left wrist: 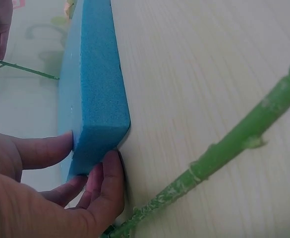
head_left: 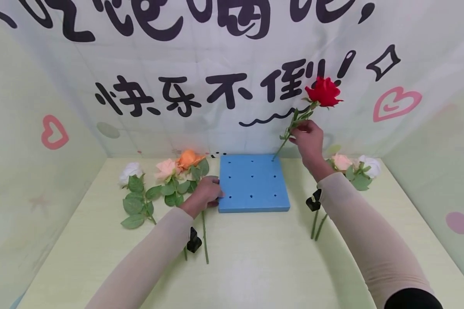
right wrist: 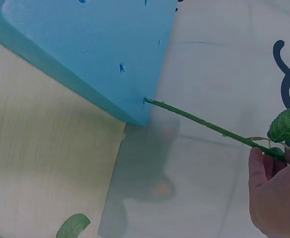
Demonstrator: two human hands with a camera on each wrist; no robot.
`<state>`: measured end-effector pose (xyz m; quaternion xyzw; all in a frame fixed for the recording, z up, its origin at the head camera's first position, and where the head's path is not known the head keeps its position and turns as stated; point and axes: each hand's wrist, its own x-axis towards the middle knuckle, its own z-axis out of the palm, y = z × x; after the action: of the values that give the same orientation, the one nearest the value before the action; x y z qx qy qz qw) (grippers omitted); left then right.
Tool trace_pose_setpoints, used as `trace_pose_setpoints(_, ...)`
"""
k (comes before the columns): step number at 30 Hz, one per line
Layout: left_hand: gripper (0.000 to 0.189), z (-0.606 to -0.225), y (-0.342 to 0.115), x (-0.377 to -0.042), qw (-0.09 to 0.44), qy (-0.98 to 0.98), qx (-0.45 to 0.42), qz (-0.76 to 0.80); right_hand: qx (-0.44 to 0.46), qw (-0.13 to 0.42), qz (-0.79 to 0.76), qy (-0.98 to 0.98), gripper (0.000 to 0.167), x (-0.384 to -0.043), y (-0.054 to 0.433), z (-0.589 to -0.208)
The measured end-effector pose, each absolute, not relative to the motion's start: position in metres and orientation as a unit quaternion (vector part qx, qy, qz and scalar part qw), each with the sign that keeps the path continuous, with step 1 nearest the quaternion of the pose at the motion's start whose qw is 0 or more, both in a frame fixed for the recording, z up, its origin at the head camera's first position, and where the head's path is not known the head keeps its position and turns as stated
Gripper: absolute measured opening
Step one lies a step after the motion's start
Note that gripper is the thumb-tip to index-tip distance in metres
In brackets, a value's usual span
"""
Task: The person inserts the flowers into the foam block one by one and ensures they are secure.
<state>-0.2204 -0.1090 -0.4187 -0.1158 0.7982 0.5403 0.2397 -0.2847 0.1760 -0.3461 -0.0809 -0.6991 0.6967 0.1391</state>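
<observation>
A flat, square block of blue foam (head_left: 251, 185) lies midway along the far edge of the pale wood-grained table (head_left: 251, 262). The left hand (head_left: 206, 193) grips its left edge, thumb on the top face, fingers bent against the side. Above and right of the block's far right corner, the right hand (head_left: 309, 139) pinches the thin green stem (right wrist: 199, 120) of a red artificial rose (head_left: 323, 92), fingers closed round it; the stem's tip is at the corner hole, though how deep it sits is hard to tell. White (head_left: 130, 173), pink (head_left: 167, 169) and orange artificial roses (head_left: 189, 159) lie towards the table's far left corner; a peach rose (head_left: 341, 162) and another white rose (head_left: 369, 166) lie near its far right corner
</observation>
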Motion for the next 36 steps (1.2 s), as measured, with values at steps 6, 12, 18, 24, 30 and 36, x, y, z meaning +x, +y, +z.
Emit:
trace_pose_setpoints(6, 0.061, -0.421, -0.108, -0.221, 0.238, 0.801, -0.112, 0.538, -0.083, 0.130, 0.692, -0.705, 0.012, -0.284, 0.174, -0.350)
trace_pose_setpoints(12, 0.061, -0.421, -0.107, -0.221, 0.239, 0.799, -0.116, 0.539, -0.098, 0.110, 0.676, -0.722, 0.018, -0.287, 0.174, -0.356)
trace_pose_setpoints(18, 0.062, -0.423, -0.106, -0.222, 0.240, 0.800, -0.120, 0.537, -0.095, 0.116, 0.668, -0.729, 0.018, -0.289, 0.172, -0.360)
trace_pose_setpoints(24, 0.061, -0.422, -0.107, -0.222, 0.239, 0.799, -0.120, 0.539, -0.089, 0.121, 0.652, -0.743, 0.021, -0.291, 0.171, -0.362)
trace_pose_setpoints(30, 0.061, -0.421, -0.107, -0.222, 0.237, 0.802, -0.126, 0.534, -0.087, 0.109, 0.641, -0.754, 0.022, -0.290, 0.168, -0.359)
trace_pose_setpoints(36, 0.062, -0.419, -0.109, -0.224, 0.240, 0.801, -0.128, 0.533, -0.085, 0.112, 0.630, -0.763, 0.022, -0.291, 0.168, -0.358)
